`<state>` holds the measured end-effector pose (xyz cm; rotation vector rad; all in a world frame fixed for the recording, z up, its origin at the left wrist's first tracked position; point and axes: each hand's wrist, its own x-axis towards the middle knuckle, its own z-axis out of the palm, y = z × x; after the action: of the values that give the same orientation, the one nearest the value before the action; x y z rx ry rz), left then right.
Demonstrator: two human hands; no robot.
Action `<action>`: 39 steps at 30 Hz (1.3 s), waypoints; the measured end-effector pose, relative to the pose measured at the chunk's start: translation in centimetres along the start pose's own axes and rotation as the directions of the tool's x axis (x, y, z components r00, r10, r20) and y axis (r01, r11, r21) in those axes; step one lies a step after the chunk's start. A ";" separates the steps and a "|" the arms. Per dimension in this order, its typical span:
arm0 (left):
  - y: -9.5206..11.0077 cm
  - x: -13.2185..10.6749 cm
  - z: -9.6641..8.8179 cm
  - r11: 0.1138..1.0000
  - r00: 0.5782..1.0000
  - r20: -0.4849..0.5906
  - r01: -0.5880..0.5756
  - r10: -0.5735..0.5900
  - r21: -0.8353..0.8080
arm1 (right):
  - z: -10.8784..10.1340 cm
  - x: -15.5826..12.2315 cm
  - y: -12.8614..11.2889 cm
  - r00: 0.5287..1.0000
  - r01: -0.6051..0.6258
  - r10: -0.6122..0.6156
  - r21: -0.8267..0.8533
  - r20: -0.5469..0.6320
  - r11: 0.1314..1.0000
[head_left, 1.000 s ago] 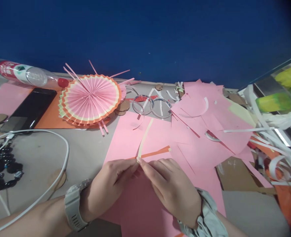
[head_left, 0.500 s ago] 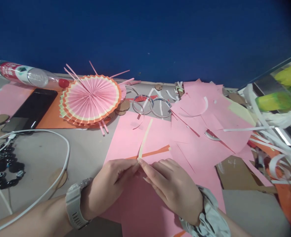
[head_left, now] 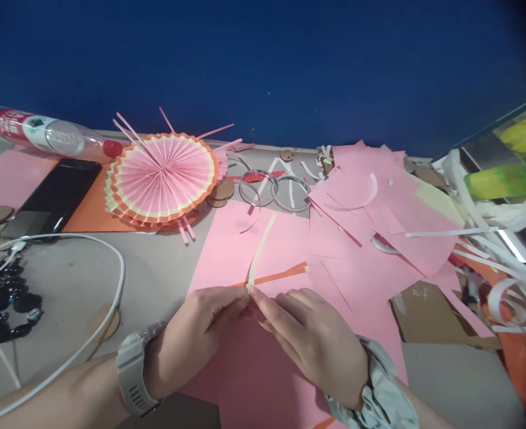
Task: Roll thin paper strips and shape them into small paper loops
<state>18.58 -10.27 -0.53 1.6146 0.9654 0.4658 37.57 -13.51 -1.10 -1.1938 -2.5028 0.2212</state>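
My left hand (head_left: 211,325) and my right hand (head_left: 310,330) meet fingertip to fingertip over pink paper (head_left: 285,238). Both pinch the near end of a thin cream paper strip (head_left: 258,250), which stretches away from me and bends slightly. Just beyond my fingertips, an orange paper strip (head_left: 285,274) lies crosswise under the cream one, its left part hidden behind my left hand. Exactly how the fingers fold or press the strip's end is hidden.
A pleated paper rosette (head_left: 164,176) stands at the back left, near a phone (head_left: 52,199), a plastic bottle (head_left: 43,131), a white cable (head_left: 122,268) and black beads (head_left: 10,304). Tape rings (head_left: 290,193) lie behind the paper. Pink sheets (head_left: 370,220) and strip scraps (head_left: 504,298) cover the right.
The cream strip now bows a little more along its length. My hands stay almost in place, still together at its near end. The view has shifted very slightly.
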 end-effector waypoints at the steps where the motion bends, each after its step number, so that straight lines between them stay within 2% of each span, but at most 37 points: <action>1: 0.0 0.0 0.0 1.000 1.000 0.001 0.002 -0.002 0.004 | 0.0 0.0 0.0 1.000 -0.003 0.003 -0.006 -0.003 1.000; 11: 0.0 0.0 0.0 1.000 1.000 0.021 0.001 -0.001 0.006 | 0.0 -0.1 -0.1 1.000 -0.018 0.018 -0.021 0.007 1.000; 19: 0.3 0.0 0.0 1.000 1.000 -0.012 -0.016 0.016 -0.003 | 0.0 -0.1 -0.1 0.999 -0.042 0.042 0.003 0.012 0.999; 25: 0.4 0.1 -0.1 0.998 0.999 0.024 -0.020 0.021 -0.059 | 0.1 -0.2 -0.3 0.999 -0.032 0.032 -0.015 0.013 0.999; 31: 0.4 -0.1 -0.1 1.000 1.000 0.028 -0.012 0.012 0.015 | 0.1 -0.5 -0.2 1.000 -0.028 0.028 -0.004 0.004 1.000; 39: 0.0 -0.3 -0.2 1.000 0.999 0.053 -0.007 0.006 0.018 | 0.2 -0.4 -0.3 0.999 -0.042 0.041 0.006 0.016 0.999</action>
<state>18.28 -10.34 -0.38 1.6390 0.9272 0.4176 37.54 -14.03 -1.27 -1.2473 -2.4909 0.2495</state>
